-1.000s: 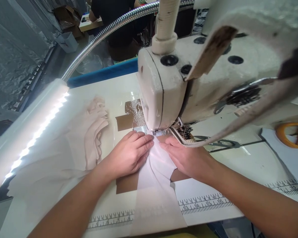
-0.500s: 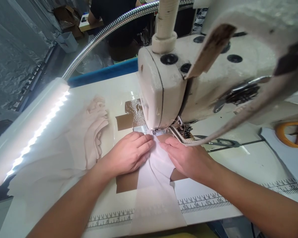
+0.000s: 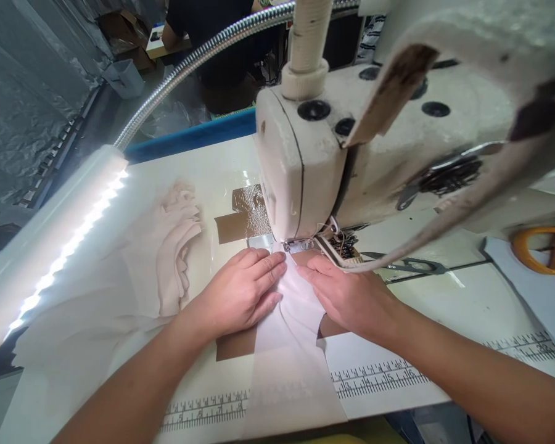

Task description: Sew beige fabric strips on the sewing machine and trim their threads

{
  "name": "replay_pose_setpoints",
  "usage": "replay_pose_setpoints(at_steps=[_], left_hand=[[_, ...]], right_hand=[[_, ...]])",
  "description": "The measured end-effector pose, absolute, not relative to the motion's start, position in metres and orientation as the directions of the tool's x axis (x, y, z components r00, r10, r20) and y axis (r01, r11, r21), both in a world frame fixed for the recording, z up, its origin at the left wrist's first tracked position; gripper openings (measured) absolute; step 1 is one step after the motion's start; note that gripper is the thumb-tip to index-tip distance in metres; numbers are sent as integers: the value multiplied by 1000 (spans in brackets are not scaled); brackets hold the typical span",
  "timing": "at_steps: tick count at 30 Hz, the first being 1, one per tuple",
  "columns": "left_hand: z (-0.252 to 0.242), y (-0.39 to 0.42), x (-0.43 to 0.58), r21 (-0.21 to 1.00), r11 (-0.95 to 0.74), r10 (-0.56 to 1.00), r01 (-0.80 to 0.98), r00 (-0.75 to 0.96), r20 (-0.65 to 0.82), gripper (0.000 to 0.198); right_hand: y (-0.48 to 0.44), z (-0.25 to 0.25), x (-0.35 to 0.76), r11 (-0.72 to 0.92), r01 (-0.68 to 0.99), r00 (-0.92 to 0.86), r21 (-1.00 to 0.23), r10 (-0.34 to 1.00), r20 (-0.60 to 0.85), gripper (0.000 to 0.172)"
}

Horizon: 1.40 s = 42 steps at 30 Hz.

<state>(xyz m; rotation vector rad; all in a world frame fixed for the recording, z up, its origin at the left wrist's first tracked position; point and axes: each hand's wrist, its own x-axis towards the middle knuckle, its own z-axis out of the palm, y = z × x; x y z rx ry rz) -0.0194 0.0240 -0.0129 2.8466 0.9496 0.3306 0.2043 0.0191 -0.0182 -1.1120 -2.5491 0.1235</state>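
Printed ruler markings run along the near edge of the pale table (image 3: 398,394). On it lies a white fabric strip (image 3: 291,345), thin, limp and likely slippery, best pinned flat near its edges. The left hand (image 3: 240,296) and right hand (image 3: 346,296) press it, fingers flat and spread, before the sewing machine (image 3: 333,154). Beyond, pinkish cloth (image 3: 176,246) lies bunched.

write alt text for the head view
Two bare hands, left hand and right hand, press a white fabric strip flat beneath a cream sewing machine. Pink fabric lies left beside an LED lamp.
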Motion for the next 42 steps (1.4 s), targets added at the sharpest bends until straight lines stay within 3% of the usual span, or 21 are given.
replay_pose_setpoints(at_steps=[9,18,27,31,37,42], left_hand=[[-13,32,-23,215,-787,612,578,776,151,26],[-14,41,-30,188,-772,632,607,766,121,43],[-11,34,-31,262,-737,668,623,729,147,45],[10,3,-16,270,-737,657,619,751,73,41],[26,-47,-14,337,-689,655,642,750,-91,46],[20,-59,-40,324,-640,722,697,689,-57,43]], right_hand=[[20,-22,204,663,713,-621,-228,748,233,27],[25,-21,201,636,728,-613,-256,771,172,27],[29,-20,207,669,654,-620,-354,742,256,31],[28,-19,211,675,614,-620,-410,733,279,30],[26,-21,216,758,552,-697,-348,649,306,28],[23,-20,217,803,536,-765,-263,593,252,24]])
